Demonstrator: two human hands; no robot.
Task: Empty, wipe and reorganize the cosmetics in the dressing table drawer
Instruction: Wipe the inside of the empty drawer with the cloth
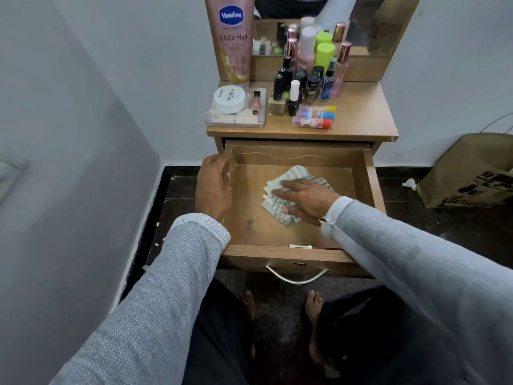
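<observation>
Flat and holding nothing, the right hand [305, 198] presses a folded striped cloth [288, 190] onto the floor of the open drawer [369, 176], right of its middle; its grip is wide, fingers straight. Left hand [212, 187] curls its grip over the drawer's left wall. One cloth is all the drawer holds. On the desk [361, 118] beyond: one Vaseline tube [231, 37], one white jar [229, 99] atop a clear box [236, 118], three lip balms [315, 115], and crowded bottles [305, 76] I cannot count.

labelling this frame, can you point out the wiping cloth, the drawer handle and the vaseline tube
wiping cloth [298, 173]: head view, striped upper fold
drawer handle [296, 278]: head view, middle of metal bar
vaseline tube [231, 37]: head view, pink front label
</observation>
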